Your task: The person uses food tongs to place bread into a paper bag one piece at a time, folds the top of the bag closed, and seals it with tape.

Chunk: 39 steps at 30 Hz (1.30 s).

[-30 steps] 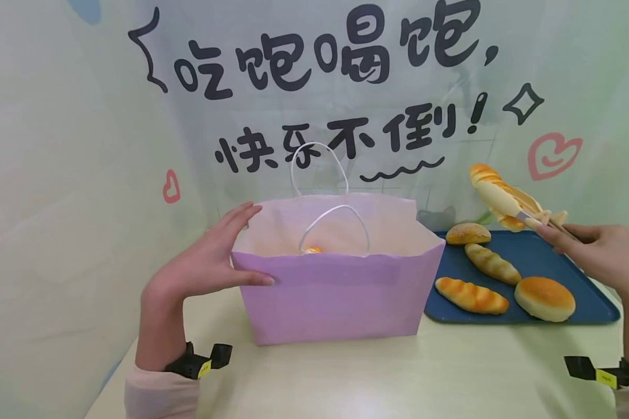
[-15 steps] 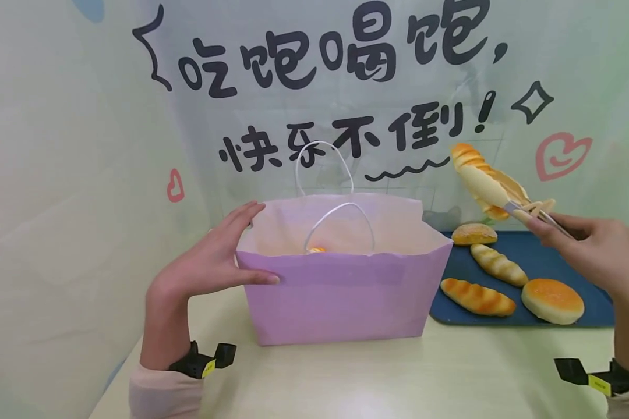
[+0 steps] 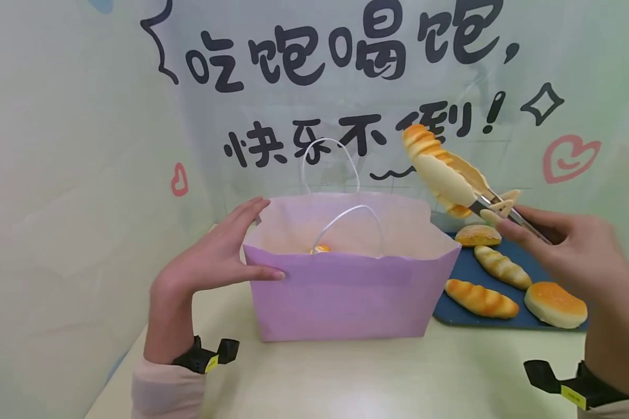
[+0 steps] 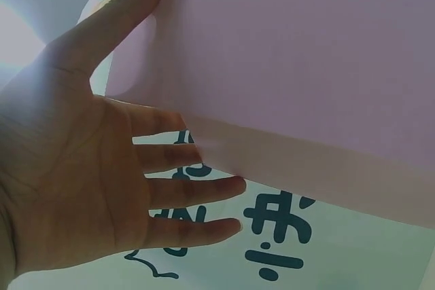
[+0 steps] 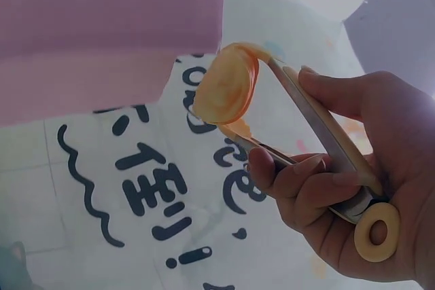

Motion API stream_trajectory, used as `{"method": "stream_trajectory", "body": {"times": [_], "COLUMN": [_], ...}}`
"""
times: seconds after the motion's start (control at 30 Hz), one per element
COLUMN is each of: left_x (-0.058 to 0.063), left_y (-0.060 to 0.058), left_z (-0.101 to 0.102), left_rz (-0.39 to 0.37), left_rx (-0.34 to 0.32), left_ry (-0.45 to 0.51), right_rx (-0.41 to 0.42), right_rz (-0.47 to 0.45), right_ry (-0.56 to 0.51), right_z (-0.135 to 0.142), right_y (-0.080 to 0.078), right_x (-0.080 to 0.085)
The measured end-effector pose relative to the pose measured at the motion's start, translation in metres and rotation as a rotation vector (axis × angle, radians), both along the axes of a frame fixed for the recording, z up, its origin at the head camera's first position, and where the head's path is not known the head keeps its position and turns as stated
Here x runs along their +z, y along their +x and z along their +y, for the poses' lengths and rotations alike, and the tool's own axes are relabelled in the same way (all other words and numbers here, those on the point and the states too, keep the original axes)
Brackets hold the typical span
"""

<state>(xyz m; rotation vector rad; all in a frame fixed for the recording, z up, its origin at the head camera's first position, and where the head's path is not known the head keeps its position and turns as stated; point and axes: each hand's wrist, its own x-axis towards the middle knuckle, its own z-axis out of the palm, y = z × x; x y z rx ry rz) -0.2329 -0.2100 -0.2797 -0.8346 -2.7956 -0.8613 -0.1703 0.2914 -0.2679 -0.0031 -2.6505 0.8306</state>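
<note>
A purple paper bag (image 3: 340, 297) with white cord handles stands upright with its top spread apart. At its left end, my left hand (image 3: 204, 256) rests with straight fingers, the thumb against the front wall and the other fingers along the side toward the back. My right hand (image 3: 571, 244) grips a pair of tongs (image 3: 516, 221) with cream-coloured heads. Between these heads is a ridged, golden bread roll (image 3: 424, 139), held up behind and above the bag's right end. Inside the bag, a small orange-and-white piece (image 3: 321, 248) peeks above the front rim; the rest is hidden.
To the right of the bag lies a blue tray (image 3: 466, 273) bearing a long ridged loaf (image 3: 481, 298), a twisted roll (image 3: 502, 267), a round bun (image 3: 555, 305) and a sugar-dusted bun (image 3: 478, 235). A printed curtain (image 3: 293, 105) hangs behind the pale table (image 3: 356, 378).
My right hand has carried the tongs and bread roll leftward and slightly up, from above the tray toward the bag. The left hand has kept its place on the bag.
</note>
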Motion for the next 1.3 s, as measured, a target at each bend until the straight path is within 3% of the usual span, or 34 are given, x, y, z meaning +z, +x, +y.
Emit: {"method": "stream_trajectory", "body": {"times": [0.23,0.6,1.07,1.3], "left_x": [0.001,0.003,0.0,-0.001], "left_y": [0.0,-0.001,0.001,0.0], "left_z": [0.0,0.003,0.003,0.004], "left_rz": [0.004,0.025,0.018,0.015], "left_rx": [0.005,-0.008,-0.003,-0.009], "left_ry": [-0.005,-0.001,0.005,0.0], "right_rx": [0.151,0.222,0.275,0.223], "right_rz": [0.147,0.107,0.148,0.148], "right_ry": [-0.003,0.007,0.002,0.001], "right_z": [-0.041,-0.083,-0.091,-0.081], "right_y": [0.009,0.013,0.016,0.019], "right_x": [0.002,-0.004,-0.003,0.0]}}
